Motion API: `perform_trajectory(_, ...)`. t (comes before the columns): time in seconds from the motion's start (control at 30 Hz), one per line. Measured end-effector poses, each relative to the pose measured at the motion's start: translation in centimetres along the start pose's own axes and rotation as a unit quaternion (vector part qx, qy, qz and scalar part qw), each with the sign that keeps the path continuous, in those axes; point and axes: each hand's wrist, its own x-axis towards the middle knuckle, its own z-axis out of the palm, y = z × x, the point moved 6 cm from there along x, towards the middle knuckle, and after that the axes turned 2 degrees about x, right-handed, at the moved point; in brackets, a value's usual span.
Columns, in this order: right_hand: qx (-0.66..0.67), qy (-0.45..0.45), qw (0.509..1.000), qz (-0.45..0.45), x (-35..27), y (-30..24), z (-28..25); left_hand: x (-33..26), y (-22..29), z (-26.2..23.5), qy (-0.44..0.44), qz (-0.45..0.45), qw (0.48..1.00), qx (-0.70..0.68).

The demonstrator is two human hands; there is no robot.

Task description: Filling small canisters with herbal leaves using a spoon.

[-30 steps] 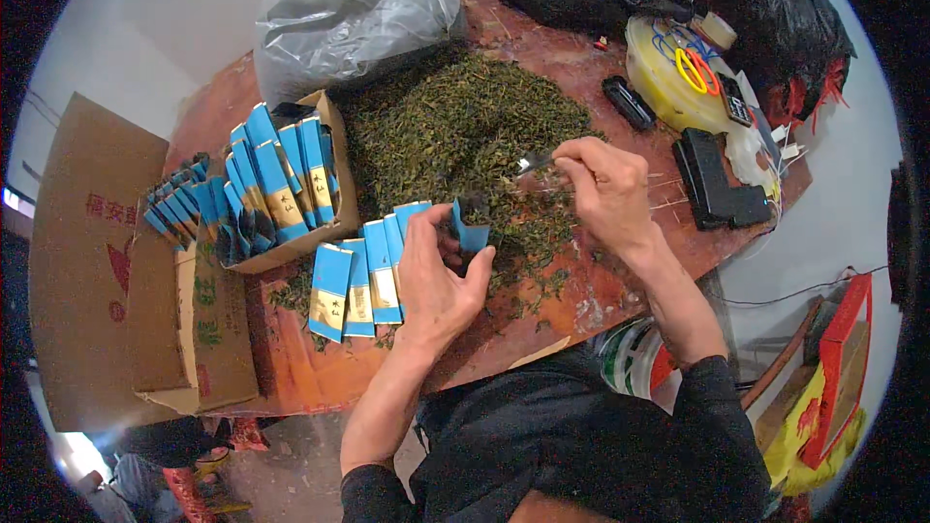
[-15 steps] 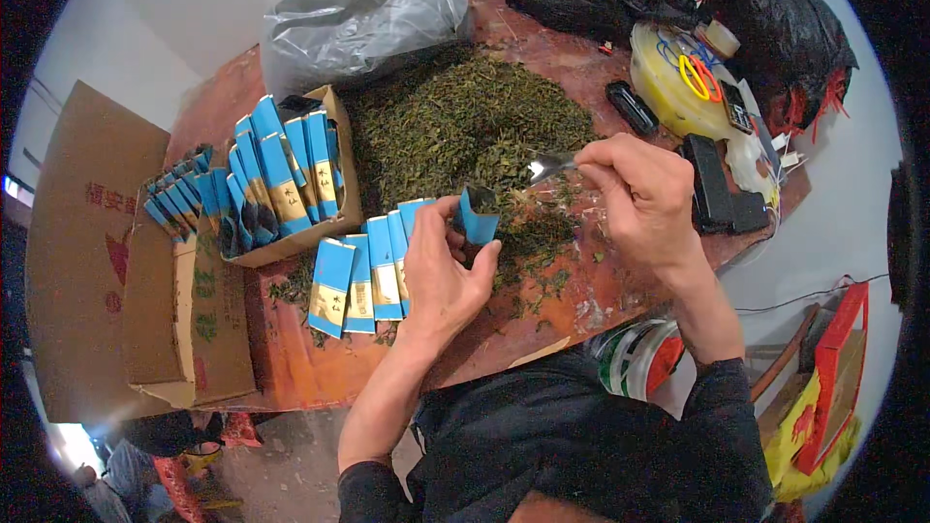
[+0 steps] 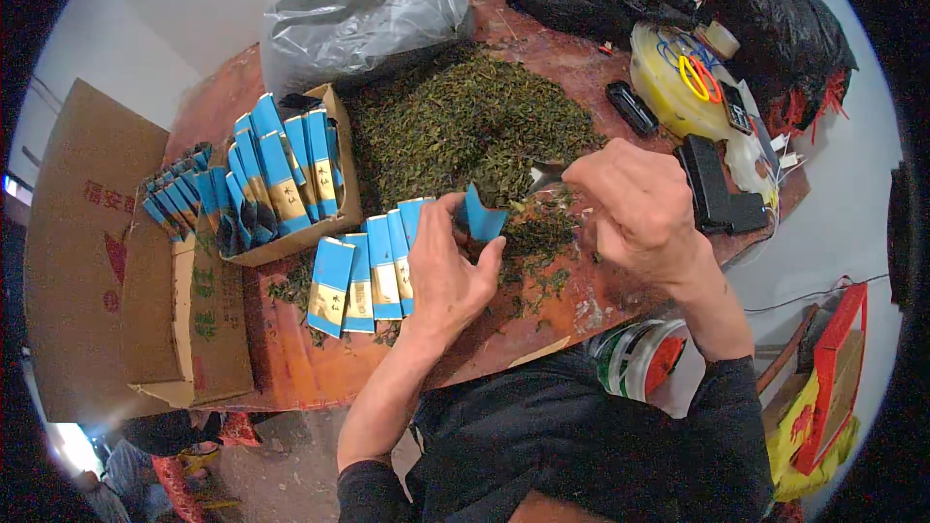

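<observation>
Reddish worktop [image 3: 542, 329] carrying a heap of loose tea leaves [image 3: 465, 126]. Left hand [image 3: 441, 266] grips an open blue packet [image 3: 481, 216]; right hand [image 3: 635, 208] pinches a small scoop [image 3: 544, 176] just beside it. A tilted packet would probably spill leaves.

Blue packet [image 3: 481, 214], centre frame: plain bright blue. Row of packets [image 3: 363, 271] left of it: blue with a gold-tan label band. Loose tea pile [image 3: 465, 126], upper centre: dark olive green. Table [image 3: 320, 368]: reddish-brown, worn pale in spots. Cardboard box [image 3: 97, 261], left: tan with red and green print. Plastic bag [image 3: 358, 15], top: translucent grey. Bags [image 3: 785, 29], upper right: black. Tub [image 3: 668, 87], upper right: pale yellow, with yellow and red loops on top. Sleeves [image 3: 601, 446], bottom: black.
</observation>
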Motion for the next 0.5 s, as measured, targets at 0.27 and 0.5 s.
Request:
perform_trajectory(0.27, -0.029, -0.026, 0.998, -0.039, 0.11, -0.6, 0.34, 0.09, -0.44, 0.32, -0.006, 0.002, 1.0, -0.004)
perform_trajectory(0.5, -0.034, -0.038, 0.997, -0.049, 0.44, -0.97, 0.11, 0.13, -0.07, 0.2, 0.0, 0.006, 1.0, -0.005)
